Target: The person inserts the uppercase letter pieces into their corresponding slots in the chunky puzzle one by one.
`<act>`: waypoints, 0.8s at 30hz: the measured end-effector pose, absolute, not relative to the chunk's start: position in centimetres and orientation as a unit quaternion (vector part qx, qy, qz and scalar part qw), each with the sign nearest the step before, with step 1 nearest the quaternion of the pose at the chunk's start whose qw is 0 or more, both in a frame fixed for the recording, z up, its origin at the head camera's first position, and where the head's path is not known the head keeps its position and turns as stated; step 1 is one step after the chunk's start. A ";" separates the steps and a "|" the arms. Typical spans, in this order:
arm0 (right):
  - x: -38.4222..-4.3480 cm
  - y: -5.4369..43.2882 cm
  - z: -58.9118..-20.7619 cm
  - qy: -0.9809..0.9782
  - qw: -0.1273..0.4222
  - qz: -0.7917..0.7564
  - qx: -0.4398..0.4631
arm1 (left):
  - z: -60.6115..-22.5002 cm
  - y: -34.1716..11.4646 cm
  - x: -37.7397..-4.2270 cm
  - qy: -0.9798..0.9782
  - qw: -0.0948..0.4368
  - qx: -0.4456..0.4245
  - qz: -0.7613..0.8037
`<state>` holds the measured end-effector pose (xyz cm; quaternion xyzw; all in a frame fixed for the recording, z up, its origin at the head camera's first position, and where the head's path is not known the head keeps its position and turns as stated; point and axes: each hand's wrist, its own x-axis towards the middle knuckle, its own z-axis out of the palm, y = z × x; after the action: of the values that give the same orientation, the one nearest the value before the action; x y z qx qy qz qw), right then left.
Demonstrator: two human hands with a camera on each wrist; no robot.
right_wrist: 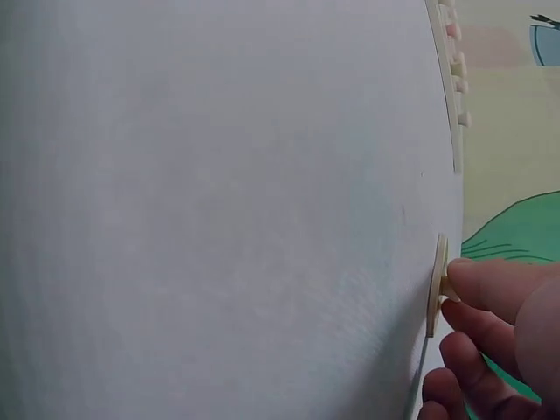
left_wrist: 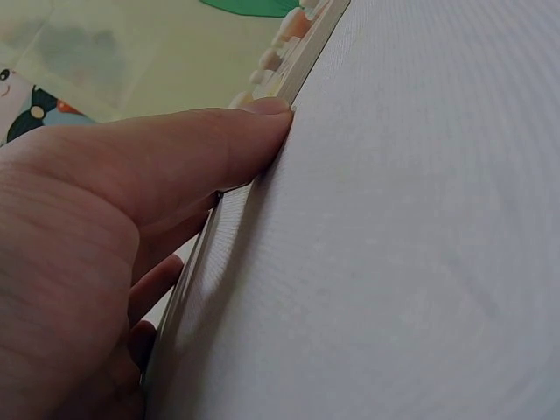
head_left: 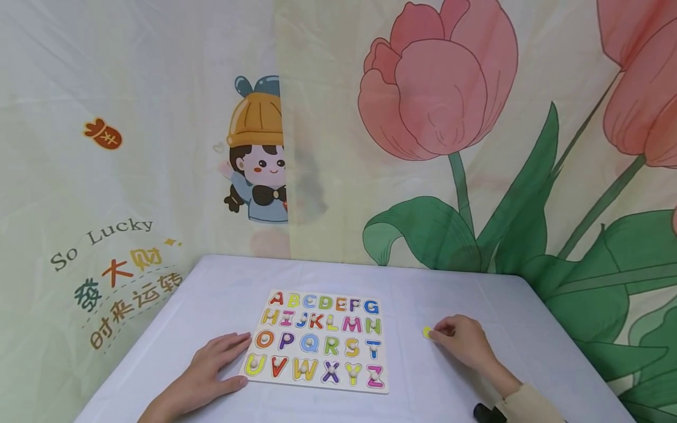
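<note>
A white alphabet peg puzzle board (head_left: 317, 388) lies on the table, its colourful letters bearing small knobs. At its lower left corner rests my left hand (head_left: 211, 367), fingers loosely extended and touching the board's edge; the left wrist view shows the thumb (left_wrist: 236, 144) against that edge. To the right of the board, my right hand (head_left: 465, 341) pinches a yellow puzzle piece (head_left: 426, 333) by its knob, between thumb and fingers. In the right wrist view the thin wooden piece (right_wrist: 436, 289) appears edge-on, close to the tabletop. Which letter it is, I cannot tell.
A white cloth covers the table (head_left: 412, 399). A black object (head_left: 488, 413) sits by the right sleeve (head_left: 529, 405). Behind the table hangs a curtain (head_left: 328, 117) printed with tulips and a cartoon figure.
</note>
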<state>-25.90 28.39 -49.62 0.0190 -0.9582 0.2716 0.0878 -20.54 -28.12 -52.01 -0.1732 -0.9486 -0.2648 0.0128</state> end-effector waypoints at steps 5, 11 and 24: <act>-25.9 28.6 -49.1 -0.961 0.082 0.262 0.035 | -52.1 -28.1 -20.6 -0.948 0.022 -0.177 -0.264; -26.4 28.9 -48.3 -0.958 0.059 0.262 0.098 | -52.1 -28.1 -20.4 -0.947 0.029 -0.180 -0.265; -28.0 30.6 -48.1 -0.915 0.049 0.246 0.317 | -52.0 -28.1 -20.5 -0.948 0.013 -0.173 -0.267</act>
<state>-27.98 30.62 -48.11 0.3169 -0.9147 0.2461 0.0491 -20.51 -28.10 -52.00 -0.1733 -0.9480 -0.2665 0.0126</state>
